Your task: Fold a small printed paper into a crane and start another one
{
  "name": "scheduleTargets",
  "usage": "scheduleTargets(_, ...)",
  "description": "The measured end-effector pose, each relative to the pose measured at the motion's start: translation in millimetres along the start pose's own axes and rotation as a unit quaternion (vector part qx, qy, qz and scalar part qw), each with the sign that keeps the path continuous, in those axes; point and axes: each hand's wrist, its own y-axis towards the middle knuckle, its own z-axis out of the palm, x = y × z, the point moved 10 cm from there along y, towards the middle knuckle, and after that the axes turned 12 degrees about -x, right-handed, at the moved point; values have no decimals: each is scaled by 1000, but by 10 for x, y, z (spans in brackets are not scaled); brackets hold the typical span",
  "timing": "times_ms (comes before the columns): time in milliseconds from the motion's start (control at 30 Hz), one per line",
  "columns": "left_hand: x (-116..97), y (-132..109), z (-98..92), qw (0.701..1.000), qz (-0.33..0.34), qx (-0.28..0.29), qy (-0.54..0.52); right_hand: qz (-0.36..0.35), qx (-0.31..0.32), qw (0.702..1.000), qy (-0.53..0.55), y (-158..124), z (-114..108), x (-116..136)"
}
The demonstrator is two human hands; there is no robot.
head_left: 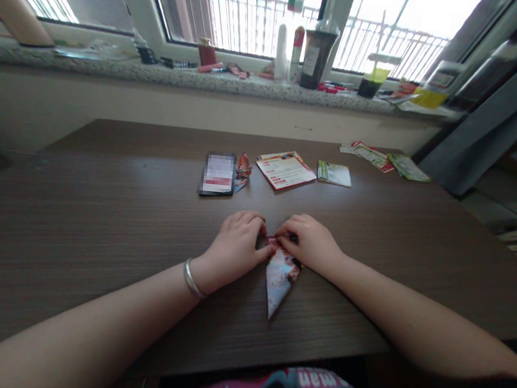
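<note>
A piece of folded printed paper (280, 278) lies on the table in front of me, white and pale blue with reddish-brown patches. Its narrow point faces me, and a red band shows at its far end. My left hand (239, 241) is closed at the far left edge, thumb and fingers pinching the paper. From the other side my right hand (311, 240) pinches the same far end, its fingertips close to the left ones. Both hands rest low over the tabletop and hide part of the paper's upper edges. A silver bangle (193, 279) circles my left wrist.
Beyond my hands lie a phone with a blurred screen (217, 175), a folded colourful paper piece (243, 171), a printed sheet stack (285, 171) and small cards (335, 174). More printed papers (408, 167) sit far right. Bottles and a dark cup (316, 56) line the windowsill.
</note>
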Motion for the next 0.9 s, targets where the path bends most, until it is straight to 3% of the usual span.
scheduleTargets(200,-70,-4,-11,999,41,9,10,-27,7,999,-17,-16,-17,66)
scheduleTargets(367,-67,4,-16,999,34,8,8,-38,5,999,-31,-12,-28,92)
scheduleTargets(633,-19,11,-12,1000,-14,16,0,-20,-3,1000,-1,4,13,35)
scheduleTargets(900,-24,-13,-6,1000,-10,8,18,31,7,999,19,13,30,-36)
